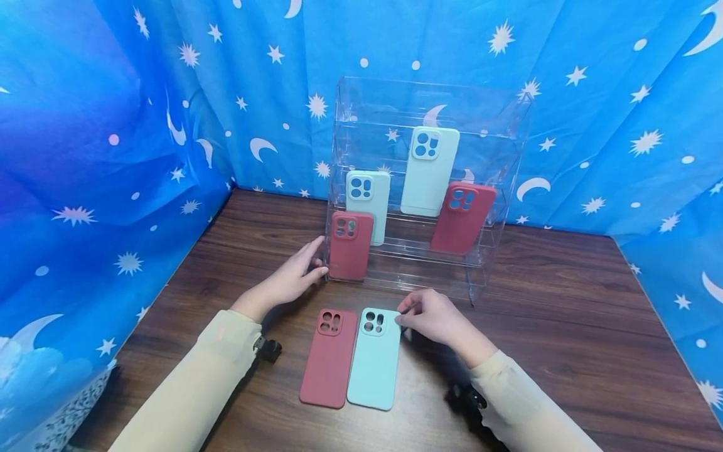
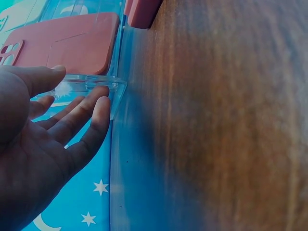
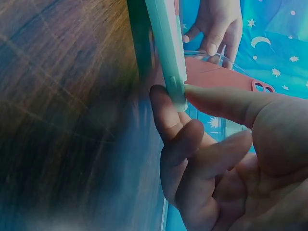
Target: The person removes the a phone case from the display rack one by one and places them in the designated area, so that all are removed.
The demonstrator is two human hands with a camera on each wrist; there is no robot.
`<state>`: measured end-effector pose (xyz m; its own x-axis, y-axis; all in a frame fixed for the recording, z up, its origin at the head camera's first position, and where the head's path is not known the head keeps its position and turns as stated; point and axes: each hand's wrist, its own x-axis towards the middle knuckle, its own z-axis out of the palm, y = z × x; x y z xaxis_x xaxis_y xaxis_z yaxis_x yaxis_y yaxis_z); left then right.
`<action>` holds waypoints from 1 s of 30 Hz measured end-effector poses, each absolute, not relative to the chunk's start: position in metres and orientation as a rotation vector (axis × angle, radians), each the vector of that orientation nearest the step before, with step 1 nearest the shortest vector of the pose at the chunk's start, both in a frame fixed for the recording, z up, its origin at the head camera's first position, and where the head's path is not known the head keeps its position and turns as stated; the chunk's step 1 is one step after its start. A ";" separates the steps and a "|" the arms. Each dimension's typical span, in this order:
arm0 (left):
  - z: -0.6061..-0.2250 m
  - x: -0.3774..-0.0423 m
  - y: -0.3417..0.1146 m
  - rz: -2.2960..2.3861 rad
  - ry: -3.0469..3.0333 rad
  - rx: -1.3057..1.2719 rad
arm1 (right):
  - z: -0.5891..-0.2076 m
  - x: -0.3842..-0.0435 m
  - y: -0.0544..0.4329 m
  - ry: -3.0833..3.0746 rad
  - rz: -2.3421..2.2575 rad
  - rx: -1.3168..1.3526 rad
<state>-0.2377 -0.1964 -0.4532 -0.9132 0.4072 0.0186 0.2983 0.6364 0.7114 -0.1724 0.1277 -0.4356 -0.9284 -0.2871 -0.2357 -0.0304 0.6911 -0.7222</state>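
Observation:
Between thumb and forefinger, my right hand pinches the upper right corner of a mint phone case, also seen edge-on in the right wrist view. To its left, a dark red phone case lies on the table. My left hand is at the lower left side of a clear display rack, its fingers loosely extended along the edge. In the left wrist view, the thumb is close to a red phone case standing on the rack, and the fingertips are at the rack's clear corner.
Also on the rack stand two mint phone cases, one upper and one at the left, plus a red one at the right. The dark wooden table meets a blue star-and-moon curtain at the back and sides.

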 end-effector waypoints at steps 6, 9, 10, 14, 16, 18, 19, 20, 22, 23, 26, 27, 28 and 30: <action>-0.453 -0.238 -0.196 1.142 2.704 0.581 | -0.436 -0.173 0.123 2.613 -1.024 -0.296; -0.452 -0.238 -0.196 1.135 2.710 0.594 | -0.435 -0.171 0.121 2.617 -1.013 -0.299; -0.452 -0.237 -0.196 1.134 2.713 0.598 | -0.435 -0.171 0.120 2.617 -1.012 -0.301; -0.452 -0.237 -0.196 1.135 2.718 0.613 | -0.435 -0.170 0.119 2.647 -0.988 -0.304; -0.451 -0.236 -0.196 1.141 2.714 0.609 | -0.435 -0.171 0.119 2.666 -0.974 -0.306; -0.451 -0.236 -0.195 1.148 2.709 0.605 | -0.436 -0.171 0.119 2.683 -0.958 -0.311; -0.451 -0.236 -0.195 1.149 2.709 0.604 | -0.436 -0.170 0.119 2.689 -0.953 -0.312; -0.451 -0.236 -0.195 1.149 2.708 0.600 | -0.436 -0.170 0.119 2.692 -0.949 -0.309; -0.453 -0.237 -0.195 1.148 2.705 0.589 | -0.436 -0.170 0.120 2.701 -0.940 -0.308; -0.453 -0.237 -0.196 1.147 2.705 0.587 | -0.437 -0.170 0.120 2.704 -0.937 -0.307; -0.454 -0.238 -0.196 1.143 2.702 0.575 | -0.436 -0.170 0.120 2.704 -0.934 -0.296; -0.454 -0.238 -0.196 1.141 2.700 0.573 | -0.436 -0.170 0.120 2.708 -0.929 -0.295; -0.453 -0.238 -0.196 1.141 2.700 0.572 | -0.435 -0.170 0.120 2.710 -0.925 -0.291; -0.453 -0.238 -0.196 1.139 2.700 0.570 | -0.433 -0.170 0.119 2.715 -0.916 -0.283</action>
<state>-0.2382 -0.1957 -0.4530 -0.9154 0.4025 0.0038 0.2836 0.6383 0.7156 -0.1700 0.1190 -0.4330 -0.9467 -0.2650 -0.1831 -0.0999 0.7820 -0.6152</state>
